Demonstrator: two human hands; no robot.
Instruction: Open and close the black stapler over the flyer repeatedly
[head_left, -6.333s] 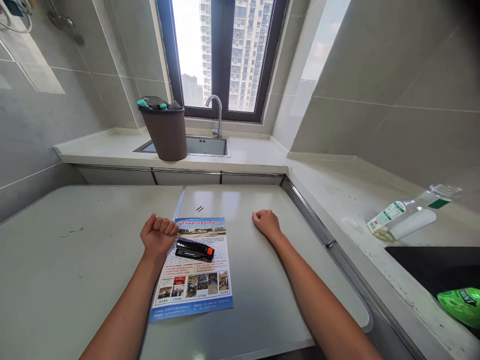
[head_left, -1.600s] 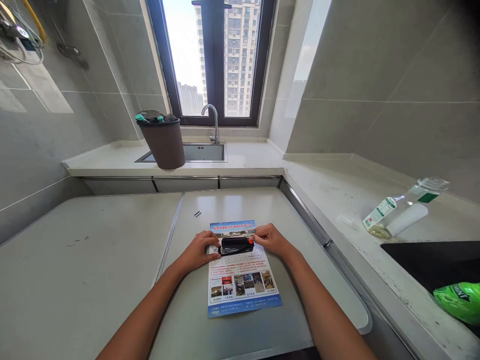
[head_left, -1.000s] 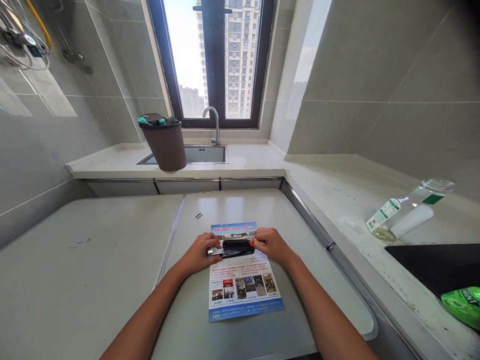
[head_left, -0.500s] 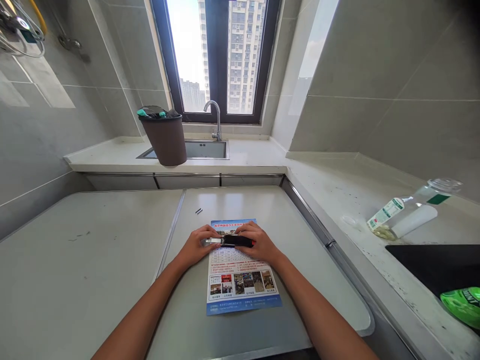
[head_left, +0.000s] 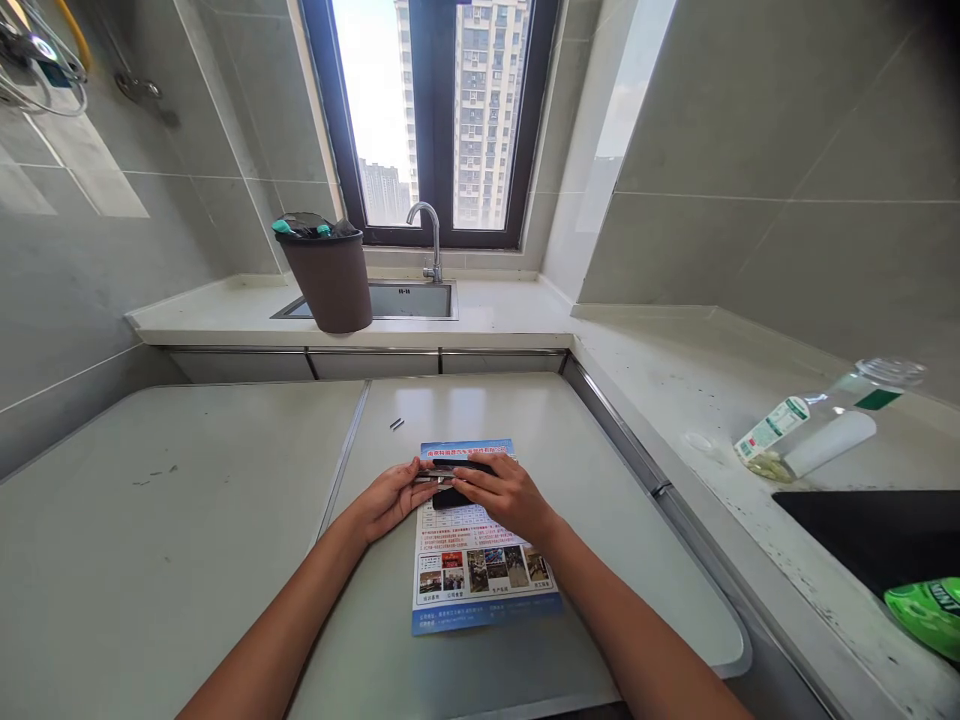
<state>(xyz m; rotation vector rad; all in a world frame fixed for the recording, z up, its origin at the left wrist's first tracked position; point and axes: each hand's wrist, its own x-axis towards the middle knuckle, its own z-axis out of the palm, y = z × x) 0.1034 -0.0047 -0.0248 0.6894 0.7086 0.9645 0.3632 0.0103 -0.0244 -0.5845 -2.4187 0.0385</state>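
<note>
Both hands hold a black stapler above the upper part of a printed flyer. My left hand pinches its left end, where a metal part shows. My right hand wraps over the right side from above, hiding much of it. The stapler looks spread apart, with one dark arm behind the fingers and another below them. Two small strips of staples lie on the table, beyond the flyer's top left corner.
A brown bin stands on the back counter, partly in front of the sink and near the faucet. On the right counter a clear bottle lies tilted, with a green packet nearer me.
Earlier both hands were fists and the stapler lay on the flyer. The flyer shifted right, and both hands took hold of the stapler. Just now it turned and its arms spread apart.
</note>
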